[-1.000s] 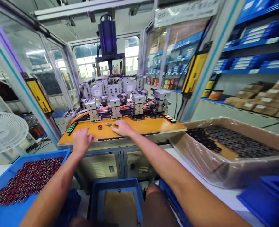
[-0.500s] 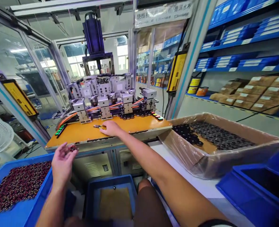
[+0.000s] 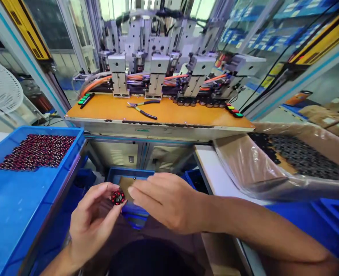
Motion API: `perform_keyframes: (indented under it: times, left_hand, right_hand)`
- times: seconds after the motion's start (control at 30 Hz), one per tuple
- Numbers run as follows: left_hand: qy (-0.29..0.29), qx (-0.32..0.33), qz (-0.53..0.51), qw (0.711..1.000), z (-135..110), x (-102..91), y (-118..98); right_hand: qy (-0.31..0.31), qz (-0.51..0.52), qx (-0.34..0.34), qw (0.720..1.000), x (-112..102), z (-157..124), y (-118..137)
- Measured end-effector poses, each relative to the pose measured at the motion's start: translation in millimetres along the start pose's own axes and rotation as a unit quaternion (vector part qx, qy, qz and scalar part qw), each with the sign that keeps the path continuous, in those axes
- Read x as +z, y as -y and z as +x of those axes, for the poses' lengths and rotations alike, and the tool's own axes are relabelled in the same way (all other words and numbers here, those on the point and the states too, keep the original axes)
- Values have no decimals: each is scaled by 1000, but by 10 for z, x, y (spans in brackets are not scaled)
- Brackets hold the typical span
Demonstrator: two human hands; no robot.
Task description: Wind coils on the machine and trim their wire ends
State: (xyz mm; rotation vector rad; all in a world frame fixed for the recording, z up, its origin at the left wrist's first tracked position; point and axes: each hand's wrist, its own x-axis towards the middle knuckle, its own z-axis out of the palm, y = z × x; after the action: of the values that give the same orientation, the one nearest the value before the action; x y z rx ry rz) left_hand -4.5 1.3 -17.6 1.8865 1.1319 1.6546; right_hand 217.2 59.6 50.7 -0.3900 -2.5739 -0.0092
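My left hand (image 3: 90,222) pinches a small round wound stator (image 3: 118,197), black with red coils, between thumb and fingers above my lap. Close on its right is my right hand (image 3: 169,201), back uppermost, its fingers bent together. Whatever those fingertips might hold is hidden or too small to see. Pliers (image 3: 139,108) with black and yellow handles lie spread on the orange worktop (image 3: 106,111), beyond both hands. Many similar red and black stators (image 3: 43,151) fill the far part of a blue tray (image 3: 11,203) on the left.
A machine with several metal heads (image 3: 159,73) stands behind the worktop, with dark round parts (image 3: 189,101) beneath it. At right, a plastic-lined carton (image 3: 244,165) holds dark parts. A blue bin (image 3: 131,172) sits below. Button strips (image 3: 85,100) lie at the worktop's left end.
My right hand has let go of the pliers and come back beside the stator. My left hand has moved inward with the stator. The view has tipped downward.
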Motion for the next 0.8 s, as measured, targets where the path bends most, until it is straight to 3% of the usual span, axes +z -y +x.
perform_keyframes:
  times: [0.17, 0.3, 0.37, 0.47, 0.53, 0.63, 0.8]
  left_hand:
    - [-18, -38, -21, 999, 5, 104, -1]
    - [-13, -125, -84, 988, 35, 105, -46]
    - [-3, -129, -103, 986, 13, 77, -64]
    - [26, -84, -98, 991, -54, 41, -82]
    - [53, -51, -95, 993, -90, 39, -92]
    - [63, -15, -101, 993, -104, 70, -110]
    - [27, -52, -147, 987, -89, 101, -139]
  right_hand:
    - [25, 39, 31, 998, 175, -233, 149]
    - [42, 163, 40, 985, 203, -331, 210]
    - [45, 247, 83, 964, 199, -325, 223]
    - [-33, 390, 210, 896, 223, -240, 222]
    - [-92, 475, 298, 823, 280, -159, 244]
    - [-120, 563, 372, 728, 423, -69, 341]
    - [-177, 616, 407, 650, 630, -139, 536]
